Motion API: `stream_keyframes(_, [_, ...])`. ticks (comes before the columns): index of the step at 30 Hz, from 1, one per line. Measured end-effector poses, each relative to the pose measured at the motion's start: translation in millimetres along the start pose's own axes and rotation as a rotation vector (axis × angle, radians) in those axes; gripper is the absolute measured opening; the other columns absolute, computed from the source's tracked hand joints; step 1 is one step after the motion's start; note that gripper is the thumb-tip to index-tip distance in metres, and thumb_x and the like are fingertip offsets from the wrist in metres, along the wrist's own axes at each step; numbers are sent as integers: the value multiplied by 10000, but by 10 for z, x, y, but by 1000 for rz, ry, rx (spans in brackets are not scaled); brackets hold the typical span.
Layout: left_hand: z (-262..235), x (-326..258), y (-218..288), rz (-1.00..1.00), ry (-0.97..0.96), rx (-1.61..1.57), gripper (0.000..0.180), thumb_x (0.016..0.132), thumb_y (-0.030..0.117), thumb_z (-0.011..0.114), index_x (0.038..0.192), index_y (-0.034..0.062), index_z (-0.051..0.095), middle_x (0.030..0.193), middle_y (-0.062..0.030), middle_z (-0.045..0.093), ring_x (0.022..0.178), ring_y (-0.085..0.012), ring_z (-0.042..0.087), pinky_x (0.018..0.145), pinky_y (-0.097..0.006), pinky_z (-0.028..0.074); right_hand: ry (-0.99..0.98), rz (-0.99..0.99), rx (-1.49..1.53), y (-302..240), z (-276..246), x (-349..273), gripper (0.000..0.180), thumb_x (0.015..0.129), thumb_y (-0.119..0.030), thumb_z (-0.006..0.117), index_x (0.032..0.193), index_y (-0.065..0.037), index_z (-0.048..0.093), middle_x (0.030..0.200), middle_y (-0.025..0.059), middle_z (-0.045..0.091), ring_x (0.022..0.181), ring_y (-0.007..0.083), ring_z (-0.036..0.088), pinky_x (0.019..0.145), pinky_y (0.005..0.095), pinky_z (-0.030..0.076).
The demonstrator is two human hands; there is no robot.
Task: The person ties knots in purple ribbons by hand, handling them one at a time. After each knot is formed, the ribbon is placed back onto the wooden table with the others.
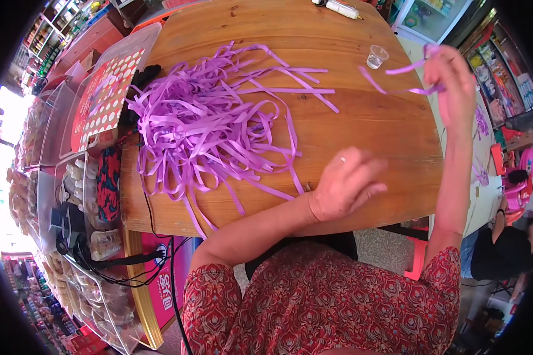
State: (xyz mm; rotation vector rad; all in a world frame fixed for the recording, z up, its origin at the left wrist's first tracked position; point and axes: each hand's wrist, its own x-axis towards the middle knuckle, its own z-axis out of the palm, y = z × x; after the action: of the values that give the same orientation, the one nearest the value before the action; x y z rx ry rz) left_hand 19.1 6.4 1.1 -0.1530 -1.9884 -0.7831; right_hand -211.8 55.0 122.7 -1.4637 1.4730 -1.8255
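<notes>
A large tangled heap of purple ribbons (189, 124) covers the left half of the wooden table (373, 130), with loose ends spreading to the right and toward the near edge. My right hand (450, 83) is raised at the table's right edge, its fingers closed on a purple ribbon (405, 69) whose loops and ends hang out to the left. Over the near part of the table, my left hand (349, 183) is slightly blurred, with its fingers loosely curled and apart. Nothing shows in it. The heap's nearest strands lie just left of that hand.
A small clear plastic cup (377, 57) stands near my right hand. At the far edge lies a white tube (342, 9). Clear bins and a red polka-dot box (103, 103) line the left side, with black cables (118, 266) below. Another person sits at the far right.
</notes>
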Motion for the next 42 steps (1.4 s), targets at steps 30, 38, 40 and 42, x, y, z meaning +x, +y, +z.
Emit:
stream_keyframes(30, [-377, 400, -495, -68, 136, 768, 426, 722, 1, 636, 1139, 38, 556, 1169, -177, 503, 1083, -354, 470, 880, -418, 403, -21, 316, -307, 313, 254, -1241, 134, 863, -56, 602, 981, -33, 660, 798, -2, 642, 706, 46, 564, 591, 194, 449])
stream_keyframes(38, [-23, 89, -257, -636, -100, -362, 242, 798, 26, 651, 1033, 38, 596, 821, -94, 559, 754, -157, 527, 673, -251, 423, 5, 176, -267, 282, 474, -1242, 118, 814, 3, 651, 931, -8, 639, 797, 8, 635, 675, 63, 575, 579, 202, 461])
stream_keyframes(40, [-178, 74, -385, -457, -104, -170, 214, 794, 38, 663, 1001, 50, 608, 767, -76, 533, 713, -129, 498, 638, -235, 401, -26, 141, -373, 300, 364, -1289, 112, 809, 5, 652, 920, -8, 642, 790, 19, 636, 672, 68, 577, 580, 202, 460])
stream_keyframes(42, [-296, 186, -387, -437, -43, 108, 171, 776, 38, 672, 936, 57, 615, 789, -85, 512, 711, -168, 494, 606, -271, 380, -63, 110, -473, 330, 282, -1346, 107, 804, 8, 654, 910, -7, 645, 783, 30, 636, 670, 73, 579, 580, 202, 459])
